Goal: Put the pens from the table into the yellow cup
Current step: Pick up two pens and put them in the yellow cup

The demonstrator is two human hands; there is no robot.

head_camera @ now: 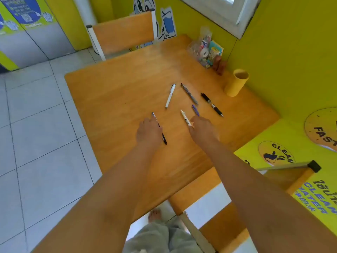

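Pens: six lie loose on the desk (116, 92), none in the yellow cup (236, 83) yet, as far as its shaded mouth shows.
Yellow cup: upright near the desk's far right corner, close to the wall, well apart from both hands.
Left hand (148, 131): fingers curled down over the black-tipped pen (159, 128), which runs under its right edge; whether the fingers have pinched it is hidden by the back of the hand, so I cannot tell.
Right hand (201, 127): spread loosely, fingertips touching the near end of the white pen (185, 118) and reaching toward the purple pen (195, 110); not yet clamped on either, it seems.
Other pens: white-and-silver pen (170, 96), grey pen (189, 94) and black pen (212, 104) lie farther out, between the hands and the cup.
Risk, rolling: a nudge from the right fingertips could send the white or purple pen rolling, since both lie free on smooth wood.
Risk, double grab: those two pens lie just beside each other, so one may be dragged along or dropped.
Risk, tipping: the cup is tall and narrow; a pen dropped in at a slant, or a wrist brushing its rim, could knock it over.
Risk, clutter: the clear organiser (206, 50) stands just behind the cup and could be bumped.
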